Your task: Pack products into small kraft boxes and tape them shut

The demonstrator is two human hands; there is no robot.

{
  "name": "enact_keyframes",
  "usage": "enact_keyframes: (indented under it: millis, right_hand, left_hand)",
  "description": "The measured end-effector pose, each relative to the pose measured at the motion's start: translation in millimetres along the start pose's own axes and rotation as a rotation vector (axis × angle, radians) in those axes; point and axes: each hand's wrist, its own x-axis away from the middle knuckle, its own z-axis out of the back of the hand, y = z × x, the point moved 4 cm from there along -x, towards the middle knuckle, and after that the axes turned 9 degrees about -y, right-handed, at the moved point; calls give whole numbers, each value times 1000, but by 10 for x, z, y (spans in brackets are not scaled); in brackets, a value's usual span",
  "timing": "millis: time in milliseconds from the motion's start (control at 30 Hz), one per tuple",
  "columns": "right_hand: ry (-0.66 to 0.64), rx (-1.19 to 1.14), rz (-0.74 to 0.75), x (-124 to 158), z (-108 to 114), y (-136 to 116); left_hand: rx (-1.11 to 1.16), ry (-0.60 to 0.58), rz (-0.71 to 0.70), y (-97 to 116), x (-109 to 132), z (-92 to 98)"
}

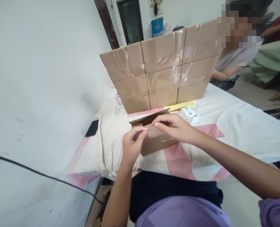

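Observation:
My left hand (pixel 133 143) and my right hand (pixel 171 126) face each other over a small cardboard box (pixel 151 145), both in a pinch. Between their fingertips is a strip of clear tape (pixel 150 132), hard to make out against the cardboard. The box has its back flap (pixel 149 116) standing up, and its top looks open. Just beyond my right hand sits a white tape dispenser (pixel 189 115) with something pale green in it.
Behind the box stands a large panel of taped cardboard boxes (pixel 163 75). A yellow strip (pixel 181 105) lies at its foot. A black phone-like object (pixel 92 128) rests at the left edge of the cloth-covered table (pixel 239 126). A person (pixel 236 60) sits beyond, and a cable (pixel 42 174) hangs left.

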Motion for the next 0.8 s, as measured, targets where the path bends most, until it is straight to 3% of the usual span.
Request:
enact_keyframes:
  millis: [167, 433, 800]
  right_hand:
    - [-110, -353, -6, -37, -208, -12]
    - [-113, -517, -70, -47, -289, 161]
    - [-38, -322, -1, 26, -299, 116]
  left_hand:
    - [-43, -38, -76, 1, 31, 15]
    - [-246, -104, -157, 86, 54, 26]
    - [-436, -136, -186, 133, 100, 34]
